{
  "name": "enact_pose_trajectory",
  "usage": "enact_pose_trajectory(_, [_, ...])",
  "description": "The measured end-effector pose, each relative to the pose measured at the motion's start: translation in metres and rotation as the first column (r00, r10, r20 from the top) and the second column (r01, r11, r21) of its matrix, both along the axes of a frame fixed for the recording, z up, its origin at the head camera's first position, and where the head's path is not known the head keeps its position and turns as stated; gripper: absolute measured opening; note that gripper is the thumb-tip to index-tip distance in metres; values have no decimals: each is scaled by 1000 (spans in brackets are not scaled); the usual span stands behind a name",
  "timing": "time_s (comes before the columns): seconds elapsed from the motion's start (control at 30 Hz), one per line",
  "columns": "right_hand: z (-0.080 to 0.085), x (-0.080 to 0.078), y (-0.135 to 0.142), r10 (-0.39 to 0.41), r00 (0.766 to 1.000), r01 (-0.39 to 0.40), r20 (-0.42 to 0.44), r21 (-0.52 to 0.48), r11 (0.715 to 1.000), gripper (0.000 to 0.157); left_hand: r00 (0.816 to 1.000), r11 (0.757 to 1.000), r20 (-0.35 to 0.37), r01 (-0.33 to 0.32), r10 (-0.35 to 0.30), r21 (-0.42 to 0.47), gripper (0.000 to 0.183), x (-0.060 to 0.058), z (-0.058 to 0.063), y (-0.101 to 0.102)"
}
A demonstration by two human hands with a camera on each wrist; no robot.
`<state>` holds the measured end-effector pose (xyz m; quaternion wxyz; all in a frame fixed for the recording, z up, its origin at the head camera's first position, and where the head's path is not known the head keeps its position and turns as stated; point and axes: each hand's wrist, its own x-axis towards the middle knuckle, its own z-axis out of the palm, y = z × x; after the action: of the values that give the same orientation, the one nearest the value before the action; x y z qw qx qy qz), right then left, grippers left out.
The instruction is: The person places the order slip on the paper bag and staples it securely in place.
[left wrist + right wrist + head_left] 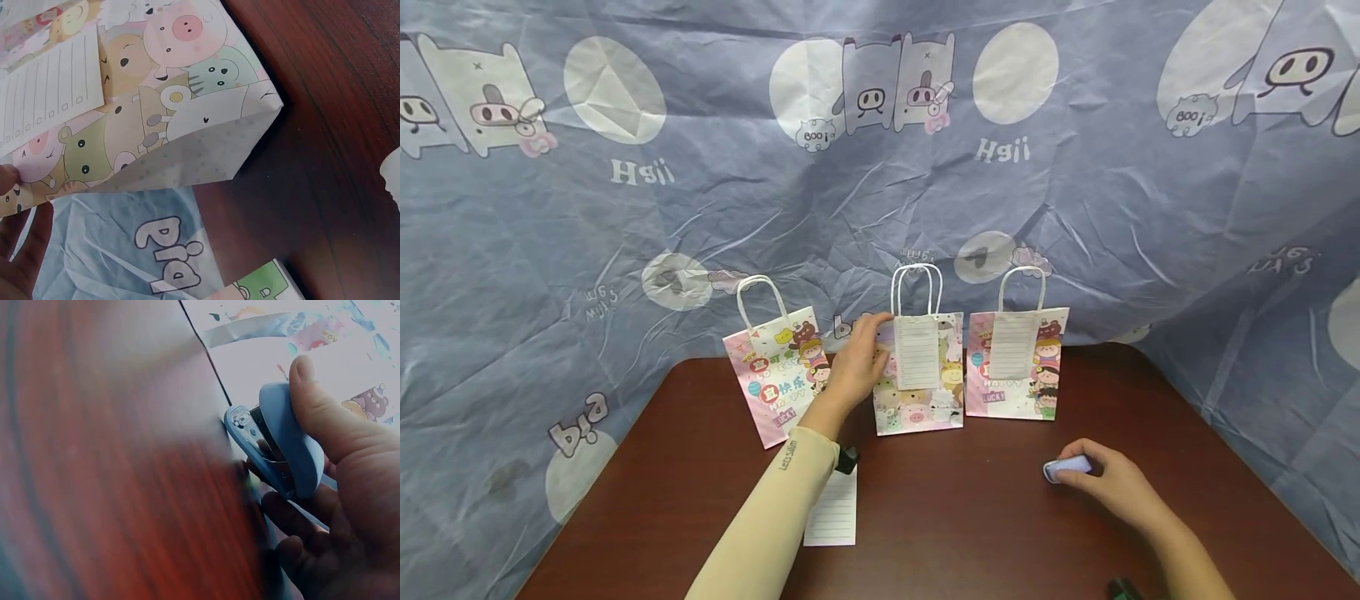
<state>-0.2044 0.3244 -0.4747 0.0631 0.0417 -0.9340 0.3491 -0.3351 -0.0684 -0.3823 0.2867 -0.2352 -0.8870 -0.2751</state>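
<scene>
One dark-red table (955,525) stands before printed blue cloth (880,208), the middle bag (917,410) at its rear pinched by the left hand (857,358), a lined slip (835,512) partly hidden behind the sleeve (760,525), a stapler (1071,468) clamped in the right hand's (1116,483) fingers.

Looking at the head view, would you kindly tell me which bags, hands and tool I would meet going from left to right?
Tilted LUCKY gift bag, left hand, animal-print gift bag, second LUCKY gift bag, blue stapler, right hand.
</scene>
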Motion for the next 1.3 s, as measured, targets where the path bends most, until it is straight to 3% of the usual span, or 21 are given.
enact_pose_trajectory(0.23, [2,2,0,-21,998,26,-52,94,995,27,1000,1000,-23,-13,12,-27,61,-3,2,3])
enact_pose_trajectory(0.47, [0,2,2,-13,997,23,-79,118,993,24,999,999,23,-36,36,-12,61,-3,1,3])
enact_pose_trajectory(0.77, [3,2,1,-7,998,15,-55,136,991,34,999,990,24,-40,37,138,58,2,-4,-3])
enact_pose_trajectory(1.1, [6,4,-2,-13,999,17,-36,122,992,43,991,971,-100,-61,86,232,53,23,-12,-12])
enact_pose_trajectory(1.3, [4,4,0,-25,999,28,-23,114,993,48,994,921,-110,37,6,387,53,45,-5,-10])
